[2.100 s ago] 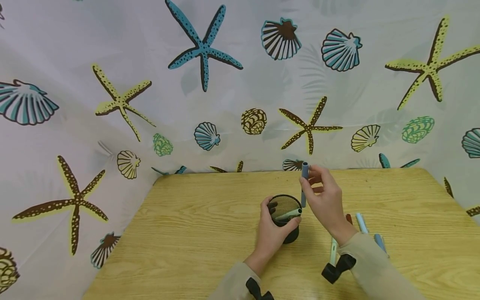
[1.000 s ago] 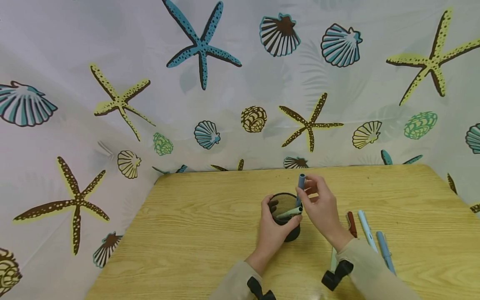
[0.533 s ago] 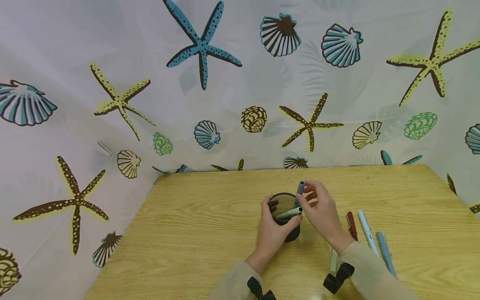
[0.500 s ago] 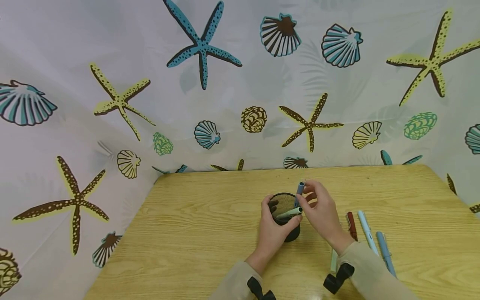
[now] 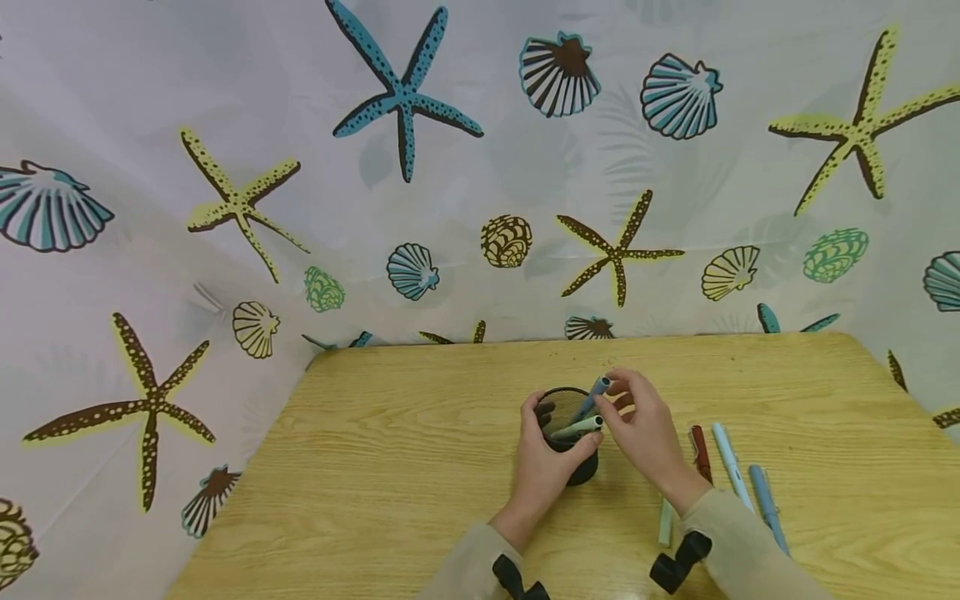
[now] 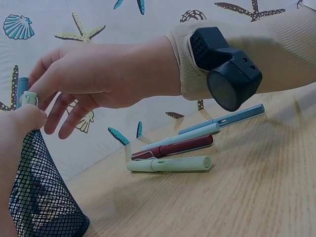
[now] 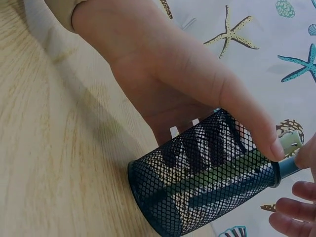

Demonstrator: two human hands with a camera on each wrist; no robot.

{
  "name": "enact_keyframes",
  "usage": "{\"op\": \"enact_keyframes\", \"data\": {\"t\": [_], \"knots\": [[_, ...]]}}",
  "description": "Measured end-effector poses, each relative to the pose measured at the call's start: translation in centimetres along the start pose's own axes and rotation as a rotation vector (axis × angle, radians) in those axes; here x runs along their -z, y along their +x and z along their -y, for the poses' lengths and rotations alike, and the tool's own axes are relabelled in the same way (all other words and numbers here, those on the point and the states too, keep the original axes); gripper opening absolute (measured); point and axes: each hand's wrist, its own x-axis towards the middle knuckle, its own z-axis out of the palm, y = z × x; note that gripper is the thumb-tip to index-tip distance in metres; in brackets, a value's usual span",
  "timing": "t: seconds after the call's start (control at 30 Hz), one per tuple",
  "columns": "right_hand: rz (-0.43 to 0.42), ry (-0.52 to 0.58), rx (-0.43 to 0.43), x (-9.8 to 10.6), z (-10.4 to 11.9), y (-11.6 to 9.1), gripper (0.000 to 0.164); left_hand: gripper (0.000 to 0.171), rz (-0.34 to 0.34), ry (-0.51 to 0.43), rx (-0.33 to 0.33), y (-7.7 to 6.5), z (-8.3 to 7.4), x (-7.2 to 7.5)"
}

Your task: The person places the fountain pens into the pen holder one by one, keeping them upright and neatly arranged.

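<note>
Black mesh cup (image 5: 582, 472) clamped in the left hand (image 5: 546, 468) holds, I see, a green pen (image 5: 574, 430) and a blue pen (image 5: 590, 400) pinched by the right hand (image 5: 643, 427), whose forearm (image 5: 738, 533) partly hides loose pens (image 5: 731, 460).

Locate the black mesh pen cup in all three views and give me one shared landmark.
Head: black mesh pen cup, right of centre, lower half.
Left wrist: cup, bottom left.
Right wrist: cup, bottom centre, mouth rightward.
Shared landmark: pale green pen poking from its mouth.
</note>
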Motion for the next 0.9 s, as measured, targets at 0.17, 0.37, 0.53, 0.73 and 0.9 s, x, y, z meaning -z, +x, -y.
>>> {"op": "enact_keyframes", "data": {"t": [0.17,0.37,0.53,0.73,0.9], "knots": [[0.008,-0.017,-0.013,0.1,-0.2,-0.4,0.034,0.089,-0.006,0.004,0.015,-0.1,0.1,0.0],[0.007,-0.028,-0.035,0.3,-0.6,-0.6,0.034,0.089,-0.007,0.003,0.011,-0.1,0.0,0.0],[-0.003,-0.039,-0.027,0.6,-0.8,-0.7,0.034,0.089,-0.009,-0.003,0.003,0.0,0.0,0.0],[-0.003,-0.059,-0.04,1.1,-1.2,-0.9,0.032,0.088,-0.006,-0.019,0.003,0.1,0.0,-0.1],[0.003,-0.081,-0.074,1.7,-1.5,-1.2,0.031,0.088,-0.008,-0.02,0.004,0.1,0.0,-0.1]]}}
